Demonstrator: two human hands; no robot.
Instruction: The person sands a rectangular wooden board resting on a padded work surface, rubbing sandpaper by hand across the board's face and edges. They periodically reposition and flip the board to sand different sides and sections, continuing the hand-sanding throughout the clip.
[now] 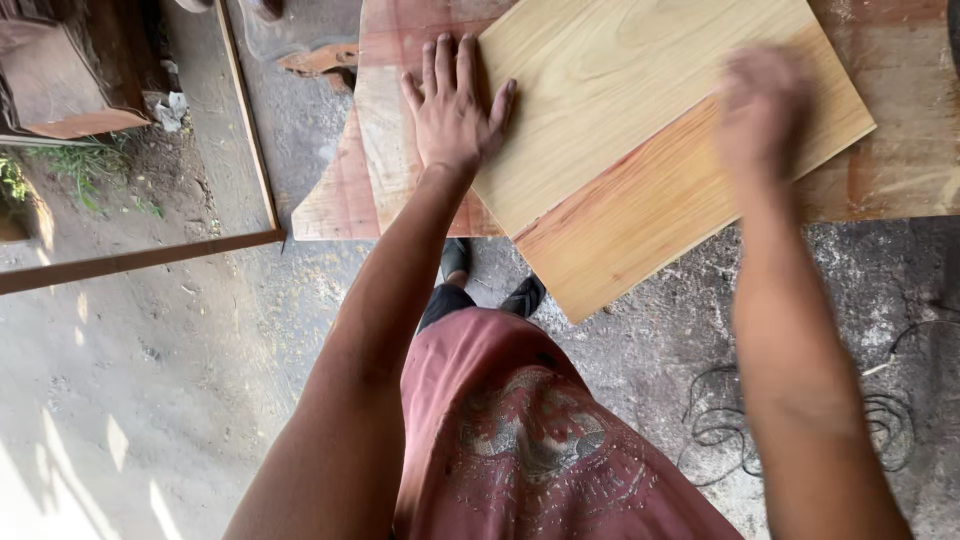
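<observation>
Nearest us: our pink patterned shirt (540, 450), with a coil of dark cable (720, 420) on the concrete floor (150, 400) to its right. Farther: a pale wooden board (640, 140) lying skewed on the reddish workbench top (900, 170), one corner overhanging. Our left hand (455, 110) lay flat, fingers spread, at the board's left edge. Our right hand (765, 110) was over the board, too blurred to tell its fingers.

Soft daylight, sun patches lower left; right hand (762, 110) motion-blurred.
</observation>
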